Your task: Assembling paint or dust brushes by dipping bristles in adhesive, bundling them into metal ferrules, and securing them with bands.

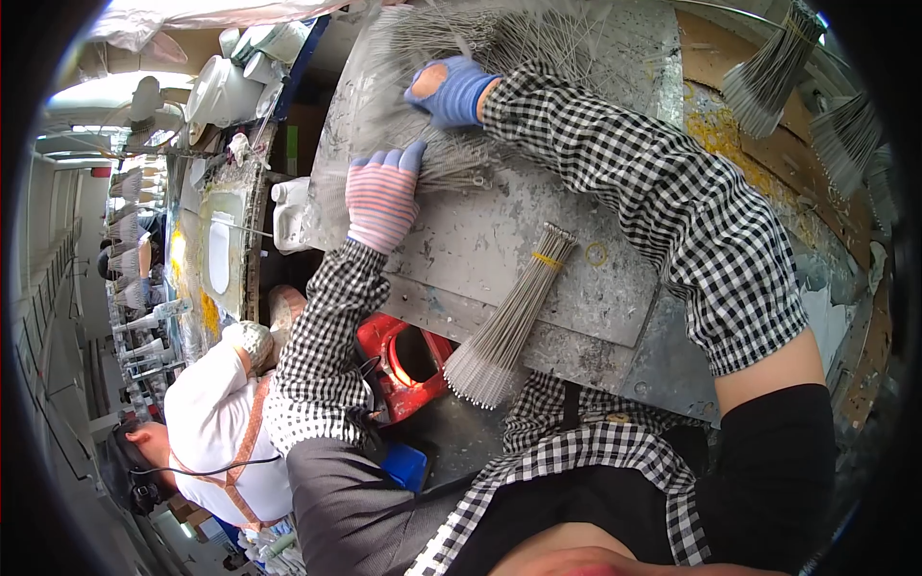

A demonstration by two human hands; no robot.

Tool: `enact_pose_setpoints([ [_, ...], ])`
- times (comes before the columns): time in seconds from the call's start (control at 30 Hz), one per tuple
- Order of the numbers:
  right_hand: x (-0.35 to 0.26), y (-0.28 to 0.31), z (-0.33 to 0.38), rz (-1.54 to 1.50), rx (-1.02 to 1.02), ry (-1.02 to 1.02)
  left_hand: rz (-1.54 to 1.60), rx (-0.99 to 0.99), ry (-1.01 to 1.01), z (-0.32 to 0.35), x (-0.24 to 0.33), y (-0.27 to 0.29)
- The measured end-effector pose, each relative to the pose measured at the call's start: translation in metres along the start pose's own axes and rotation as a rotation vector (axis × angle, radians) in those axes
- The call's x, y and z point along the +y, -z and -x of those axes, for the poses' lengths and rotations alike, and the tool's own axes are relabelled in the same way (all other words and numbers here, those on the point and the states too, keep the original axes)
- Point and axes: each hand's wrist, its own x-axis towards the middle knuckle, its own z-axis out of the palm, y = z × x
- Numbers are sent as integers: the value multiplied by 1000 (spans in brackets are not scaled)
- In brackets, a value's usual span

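Observation:
My left hand [384,197], in a pink-striped glove with pale blue fingertips, is closed around a loose bunch of thin wire brushes [456,171]. Their looped stem ends stick out to its right, and blurred bristles show on its left. Farther off and to the right, my right hand [451,91], in a blue glove, reaches over the near side of a big pile of similar brushes [499,38]. Its fingers are hidden beneath it. Nearer to me a bundle of wire brushes [514,312], tied with a yellow rubber band, lies across the table's front edge, bristles toward me.
A loose yellow rubber band [596,253] lies on the stained grey table [442,250]. More brush bundles [773,82] stand at the far right. A white jug [291,216] is left of the table, a red stool [389,355] below its edge. A co-worker [226,413] sits at left.

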Motion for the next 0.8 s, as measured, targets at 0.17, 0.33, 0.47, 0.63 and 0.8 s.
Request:
enact_pose_setpoints([
  [0.17,45,-11,6,143,301,-193,66,-68,61,17,13,7],
  [0.33,-6,2,13,-27,264,136,71,-126,28,9,-2,16],
  [0.47,-19,-15,4,-474,157,132,41,-380,-27,-31,-1,23],
  [0.63,-4,-29,3,-96,126,137,14,-322,38,-25,7,8],
  [0.8,3,-22,0,51,232,-16,6,-360,180,7,15,15],
])
